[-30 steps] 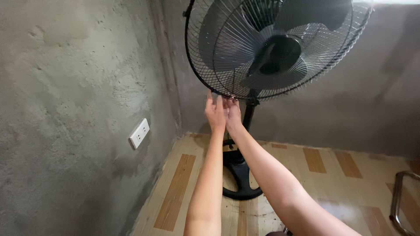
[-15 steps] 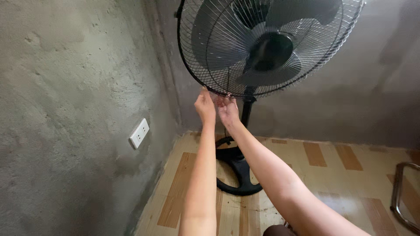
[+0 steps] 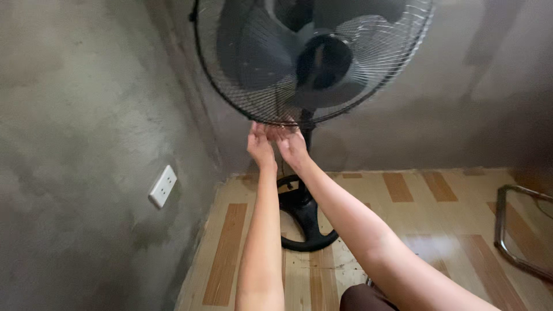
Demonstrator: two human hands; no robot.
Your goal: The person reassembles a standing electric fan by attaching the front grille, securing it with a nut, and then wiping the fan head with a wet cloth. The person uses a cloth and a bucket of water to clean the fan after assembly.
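We take the standing fan (image 3: 311,63) as our landmark. No packages or signs show; the nearest thing to a plate or label is a white rectangular wall socket (image 3: 162,186), set low on the rough grey wall (image 3: 75,144) well to the left of the fan and below its cage.

Beneath the fan, its black pole (image 3: 306,135) drops to a round black base (image 3: 305,222) on the tan floor (image 3: 443,219) with brown plank-shaped patches. Far to the right of the fan, a bent metal frame (image 3: 518,236) lies near the floor at the picture's edge. Nothing stands between us and the fan.

Our left hand (image 3: 260,145) and right hand (image 3: 290,143) are raised side by side, just below the fan, fingers reaching up to the bottom rim of the black wire cage (image 3: 276,118). The fingertips touch the rim where the wires meet it, just left of the pole. Both hands look loosely curled, but we cannot tell whether they pinch the rim or a small clip there, since that spot is too small and dark. The dark blades (image 3: 259,52) sit behind the wires above our hands.
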